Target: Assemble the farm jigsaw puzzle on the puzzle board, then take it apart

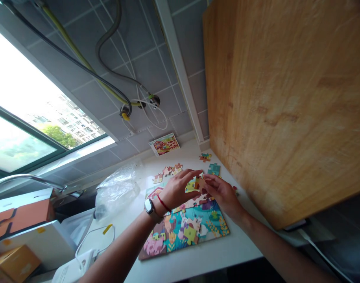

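My right hand pinches a jigsaw puzzle piece between thumb and fingers, above the puzzle. Curved in a wide C, my left hand has its thumb and fingers apart beside that piece; whether the fingertips touch it is hard to see. On the left wrist are a watch and a red cord. Beneath both hands lies a colourful, partly joined jigsaw puzzle with animals and plants. A loose piece rests on top of it. The hands hide part of the puzzle's upper area.
Loose pieces lie behind the puzzle, others to the right. A picture card leans against the wall. Left are a clear plastic bag, a white cable and boxes. A large wooden board stands close on the right.
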The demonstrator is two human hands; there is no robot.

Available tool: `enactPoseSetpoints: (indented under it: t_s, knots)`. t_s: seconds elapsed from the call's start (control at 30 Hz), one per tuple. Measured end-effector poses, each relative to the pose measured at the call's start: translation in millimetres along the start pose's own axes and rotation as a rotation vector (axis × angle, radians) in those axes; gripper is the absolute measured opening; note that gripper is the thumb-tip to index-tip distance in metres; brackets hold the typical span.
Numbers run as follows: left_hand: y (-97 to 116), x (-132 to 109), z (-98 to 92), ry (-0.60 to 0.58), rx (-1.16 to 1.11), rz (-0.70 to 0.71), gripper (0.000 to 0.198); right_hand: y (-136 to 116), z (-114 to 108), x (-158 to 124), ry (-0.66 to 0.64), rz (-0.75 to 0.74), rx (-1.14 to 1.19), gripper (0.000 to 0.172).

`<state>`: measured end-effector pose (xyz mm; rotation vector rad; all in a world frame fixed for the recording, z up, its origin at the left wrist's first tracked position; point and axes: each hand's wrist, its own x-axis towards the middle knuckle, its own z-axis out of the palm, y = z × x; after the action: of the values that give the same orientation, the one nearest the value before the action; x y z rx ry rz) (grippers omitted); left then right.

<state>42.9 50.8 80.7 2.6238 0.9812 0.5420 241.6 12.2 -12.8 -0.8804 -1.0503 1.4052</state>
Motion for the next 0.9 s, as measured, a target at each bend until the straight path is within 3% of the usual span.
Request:
enactPoseSetpoints:
  t_s: [0.17,0.3,0.47,0.53,0.7,0.9]
  knots:
    - [4,-15,4.6,-0.037,-0.079,-0.049,0.023,0,-3,0,0.149,-0.168,-0.249,0.041]
    - [-1,-37,13.8,0.04,-0.143,-0.064,0.019,-1,1,-5,0.039,-0.258,-0.455,0.019]
    - [-17,-66,27.8,0.201,-0.149,-0.099,0.01,-2,4,-10,-0.192,-0.362,-0.621,0.022]
    - [-22,-73,32.4,0.187,-0.155,-0.079,0.013,-2,3,-10,-0.157,-0.397,-0.663,0.024]
    - [-25,-79,38.6,0.092,-0.128,0.005,0.021,-4,-4,-7,0.084,-0.479,-0.774,0.031]
    - [-22,-93,43.6,0.032,-0.047,0.033,0.024,-8,-3,-9,0.075,-0.469,-0.846,0.03]
